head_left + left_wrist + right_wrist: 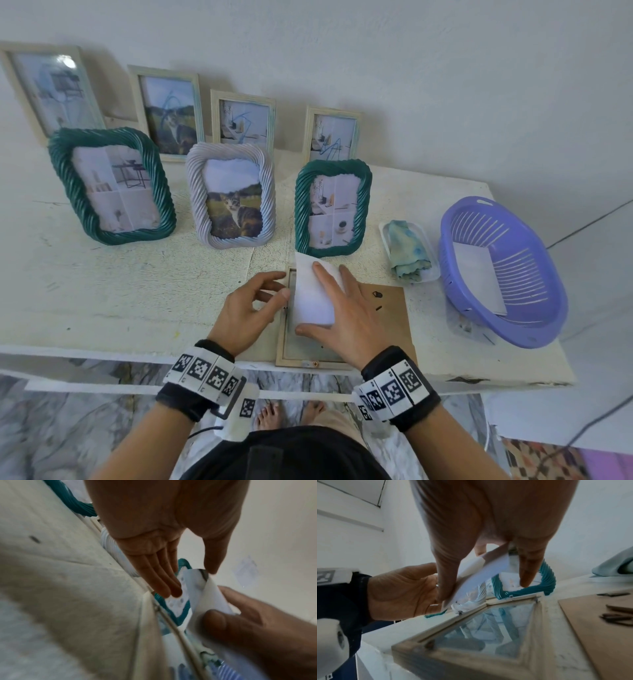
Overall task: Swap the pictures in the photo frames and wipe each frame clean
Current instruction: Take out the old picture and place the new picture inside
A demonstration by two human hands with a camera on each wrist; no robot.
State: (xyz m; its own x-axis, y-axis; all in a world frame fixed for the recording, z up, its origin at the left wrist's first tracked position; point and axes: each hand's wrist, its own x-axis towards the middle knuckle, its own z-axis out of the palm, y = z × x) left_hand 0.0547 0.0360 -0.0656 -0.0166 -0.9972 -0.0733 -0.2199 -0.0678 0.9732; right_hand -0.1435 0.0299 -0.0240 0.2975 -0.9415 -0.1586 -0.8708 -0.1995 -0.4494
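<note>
A pale wooden frame lies face down at the table's front edge, its glass bare. Its brown backing board lies just to the right. Above the frame my right hand pinches a picture with its white back up, thumb at the near edge and fingers on top. The right wrist view shows the picture lifted and bent between thumb and finger of the right hand. My left hand is beside it, thumb against the picture's left edge. Its fingers are straight.
Behind stand a small teal frame, a lilac cat frame, a large teal frame and several wooden frames against the wall. A bluish cloth lies in a clear tray. A purple basket holding a sheet sits at the right.
</note>
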